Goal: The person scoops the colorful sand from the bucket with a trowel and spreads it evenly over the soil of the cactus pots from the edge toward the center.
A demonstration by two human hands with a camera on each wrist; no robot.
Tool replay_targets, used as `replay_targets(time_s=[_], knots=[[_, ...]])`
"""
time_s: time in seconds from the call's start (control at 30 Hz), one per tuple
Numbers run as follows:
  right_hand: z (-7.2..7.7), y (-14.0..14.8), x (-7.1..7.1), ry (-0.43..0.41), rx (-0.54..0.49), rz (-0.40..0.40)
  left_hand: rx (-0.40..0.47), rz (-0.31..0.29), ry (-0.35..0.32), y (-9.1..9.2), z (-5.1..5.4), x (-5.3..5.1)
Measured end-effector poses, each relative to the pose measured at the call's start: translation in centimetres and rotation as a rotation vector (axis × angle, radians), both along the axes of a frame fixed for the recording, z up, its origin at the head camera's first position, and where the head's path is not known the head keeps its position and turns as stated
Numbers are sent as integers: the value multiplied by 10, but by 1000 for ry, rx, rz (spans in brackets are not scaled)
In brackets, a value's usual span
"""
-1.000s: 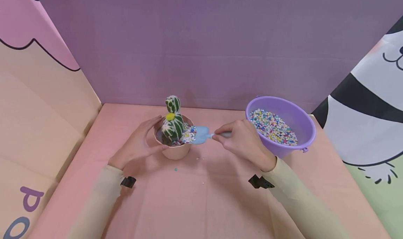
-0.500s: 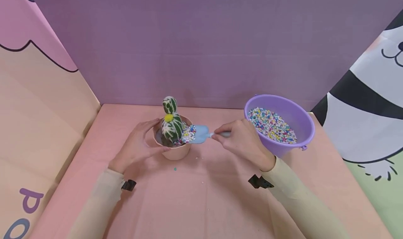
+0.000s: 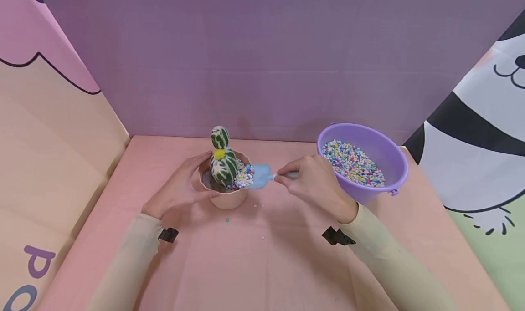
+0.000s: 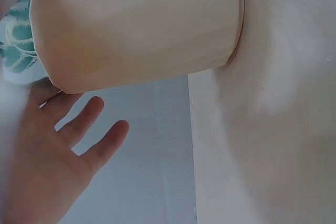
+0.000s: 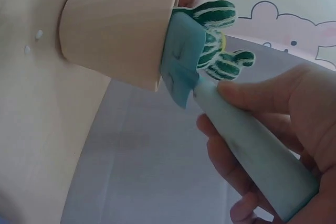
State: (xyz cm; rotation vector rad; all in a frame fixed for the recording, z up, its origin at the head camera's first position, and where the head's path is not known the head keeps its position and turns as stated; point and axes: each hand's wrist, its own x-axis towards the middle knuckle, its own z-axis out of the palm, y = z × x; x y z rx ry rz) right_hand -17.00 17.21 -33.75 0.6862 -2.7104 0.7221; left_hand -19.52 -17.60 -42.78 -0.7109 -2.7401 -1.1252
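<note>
Gripping scoop point(image 3: 260, 176), potted cactus point(image 3: 224, 171) leaning further left

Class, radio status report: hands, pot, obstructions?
Left hand touching pot; right hand gripping blue scoop. Scoop over pot's rim, beads at its tip. Cactus occupies part of the opening.

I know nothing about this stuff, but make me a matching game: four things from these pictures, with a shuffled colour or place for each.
1. Cactus
2. Scoop
3. Bucket
4. Pot

A. Held in the right hand
B. Peach-coloured
C. Green with white streaks
D. Purple

Pairs: 1-C, 2-A, 3-D, 4-B
</note>
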Motion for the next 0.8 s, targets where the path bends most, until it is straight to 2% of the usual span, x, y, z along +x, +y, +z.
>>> replay_targets(time_s=[0.17, 0.57, 0.67, 0.8], knots=[[1, 0, 0, 5, 10, -1, 6, 28, -22, 1, 0, 3], [0, -1, 2, 30, 23, -27, -53, 125, 19, 13, 6, 13], [1, -1, 2, 37, 29, -25, -61, 142, 13, 16, 6, 15], [2, -1, 3, 29, 33, -19, -59, 108, -4, 14, 5, 13]])
